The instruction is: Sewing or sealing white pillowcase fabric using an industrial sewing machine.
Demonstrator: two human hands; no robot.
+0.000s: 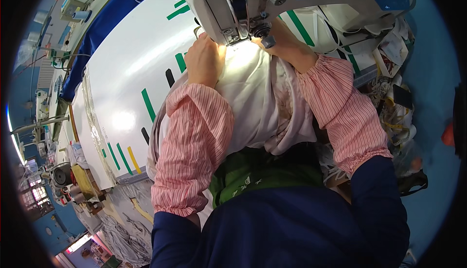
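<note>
Your left hand (pixel 206 60) and right hand (pixel 288 44) flank the sewing machine (pixel 221 17) at the pale cloth (pixel 245 95); pinching or pressing, you can't tell. Draped from beneath the machine toward you, it looks soft, light: hold its edges flat.

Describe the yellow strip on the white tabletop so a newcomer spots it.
Find the white tabletop, then look at its near side, left of the person's pink-striped left sleeve. There, just right of a slim green strip, lies the yellow strip, slanting the same way. It is the only yellow one there; its neighbours are green or black.
</note>
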